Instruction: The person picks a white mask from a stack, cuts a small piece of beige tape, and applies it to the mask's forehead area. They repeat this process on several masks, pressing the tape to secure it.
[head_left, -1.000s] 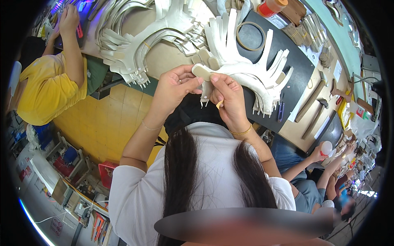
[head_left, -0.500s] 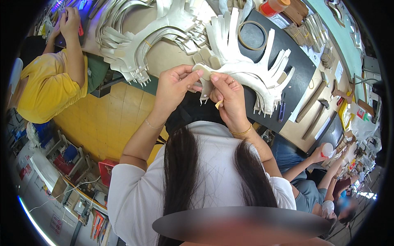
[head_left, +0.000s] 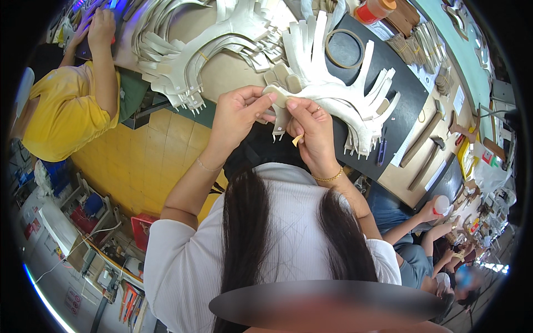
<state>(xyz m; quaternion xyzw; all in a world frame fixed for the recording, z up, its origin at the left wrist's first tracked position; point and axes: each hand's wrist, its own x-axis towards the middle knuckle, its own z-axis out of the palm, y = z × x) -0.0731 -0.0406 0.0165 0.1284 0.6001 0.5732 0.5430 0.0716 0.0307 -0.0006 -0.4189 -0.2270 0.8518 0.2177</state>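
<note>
Both of my hands work at the near edge of a stack of white, branching cut pieces (head_left: 328, 91) that look like leather shoe-upper parts. My left hand (head_left: 237, 115) pinches the rounded tab of one white cut piece (head_left: 281, 115) between thumb and fingers. Right beside it, my right hand (head_left: 314, 125) pinches the same tab, thumb on top. A small yellowish strip (head_left: 298, 140) sticks out below the right hand's curled fingers. Beige rounded tabs (head_left: 281, 75) of other pieces show just behind the held one. The undersides of my fingers are hidden.
A black mat (head_left: 408, 105) lies under the stack, with a tape ring (head_left: 344, 48) and a dark blue cutter (head_left: 382, 151) on it. More white pieces (head_left: 183, 66) are piled left. Hammers (head_left: 427, 161) lie right. Co-workers sit on both sides, one in yellow (head_left: 72, 111).
My hands keep their pinch on the white cut piece with hardly any movement. The view has shifted slightly. At the left, the co-worker's hands have moved a little.
</note>
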